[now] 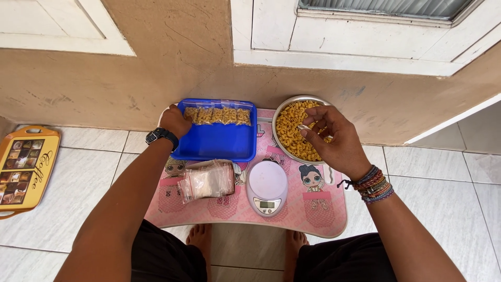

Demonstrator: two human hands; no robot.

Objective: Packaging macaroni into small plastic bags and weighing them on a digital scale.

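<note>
My left hand rests at the left end of a blue tray, touching a row of small clear bags filled with macaroni lined along its far side. My right hand hovers over a metal bowl of dry yellow macaroni, fingers curled with a small white scoop pinched between them. A black watch sits on my left wrist and several bead bracelets on my right.
A small pink lap table carries everything. A stack of empty clear plastic bags lies at its left front, a round white digital scale in the middle. A yellow tray lies on the tiled floor at left. A wall stands behind.
</note>
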